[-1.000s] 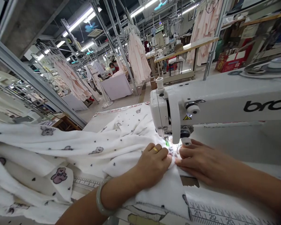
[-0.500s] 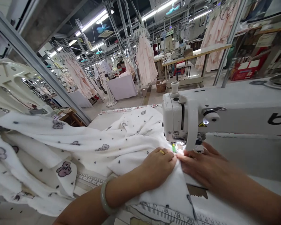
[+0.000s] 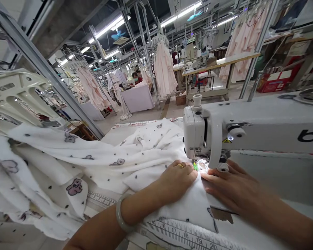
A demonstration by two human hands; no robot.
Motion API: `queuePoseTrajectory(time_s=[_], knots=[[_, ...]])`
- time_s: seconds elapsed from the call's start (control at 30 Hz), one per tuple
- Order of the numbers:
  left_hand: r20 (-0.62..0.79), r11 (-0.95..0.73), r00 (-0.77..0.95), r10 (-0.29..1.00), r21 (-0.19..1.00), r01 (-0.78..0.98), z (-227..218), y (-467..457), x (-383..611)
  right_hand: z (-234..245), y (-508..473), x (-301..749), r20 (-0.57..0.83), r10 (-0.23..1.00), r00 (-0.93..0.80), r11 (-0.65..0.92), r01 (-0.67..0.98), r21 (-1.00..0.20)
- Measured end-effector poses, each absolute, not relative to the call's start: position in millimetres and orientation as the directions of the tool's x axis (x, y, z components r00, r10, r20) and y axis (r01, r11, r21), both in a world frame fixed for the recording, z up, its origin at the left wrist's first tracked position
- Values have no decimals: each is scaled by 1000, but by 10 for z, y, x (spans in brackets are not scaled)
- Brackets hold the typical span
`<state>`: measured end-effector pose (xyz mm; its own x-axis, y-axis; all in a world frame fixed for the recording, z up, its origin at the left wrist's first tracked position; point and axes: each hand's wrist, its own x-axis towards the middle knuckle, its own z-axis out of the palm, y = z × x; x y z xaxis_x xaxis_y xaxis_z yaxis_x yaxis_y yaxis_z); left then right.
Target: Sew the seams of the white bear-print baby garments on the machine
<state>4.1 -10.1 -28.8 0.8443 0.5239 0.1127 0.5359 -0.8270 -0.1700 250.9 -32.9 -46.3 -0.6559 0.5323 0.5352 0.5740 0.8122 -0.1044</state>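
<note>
White fleece fabric printed with grey-purple bears and small dark marks runs under the needle of a white sewing machine. Beside the lit presser foot, my left hand rests on the cloth, its fingers curled together and pressing on it; a ring and a pale bangle show. A small green clip-like piece sits at the needle, just past those fingertips. My right hand lies along the fabric's right edge, fingers stretched forward, partly behind the machine's knob. Its thumb and fingertips are close to the foot.
A printed ruler strip crosses the near tabletop under the cloth's lower corner. Bulky folds of fabric pile up at left beside a cream plastic chair back. Pink garments hang beyond the table, and a person sits in the distance.
The fabric's near corner has slid away from me toward the needle, uncovering more of the ruler. Both hands stay close to the presser foot; the view has shifted slightly.
</note>
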Motion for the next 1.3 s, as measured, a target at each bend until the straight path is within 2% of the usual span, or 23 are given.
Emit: queuePoseTrajectory(time_s=[0.17, 0.27, 0.33, 0.43, 0.53, 0.6, 0.87, 1.17, 1.3], knots=[[30, -809, 811, 585, -54, 585, -132, -170, -57, -315, -433, 2422, 606, 336, -721, 911, 413, -14], [4, -804, 807, 590, -88, 588, 15, -317, -165, -245, -547, 2333, 608, 255, -752, 952, 306, -21], [59, -776, 791, 609, -164, 609, 77, -424, -222, -226, -620, 2281, 581, 243, -777, 965, 256, -62], [215, -714, 756, 618, -250, 654, 68, -539, -242, -234, -706, 2232, 520, 274, -809, 962, 219, -165], [396, -726, 733, 553, -204, 657, -43, -582, -185, -255, -766, 2213, 506, 287, -814, 952, 185, -244], [455, -776, 741, 494, -154, 611, -139, -580, -130, -261, -794, 2209, 498, 297, -815, 945, 175, -278], [445, -862, 755, 481, 85, 500, -326, -495, -71, -290, -786, 2232, 363, 325, -873, 913, 191, -360], [287, -886, 847, 447, 10, 464, -408, -420, -105, -266, -782, 2245, 435, 370, -821, 904, 210, -373], [194, -877, 863, 467, -25, 480, -363, -194, -71, -357, -695, 2281, 474, 426, -771, 903, 329, -276]])
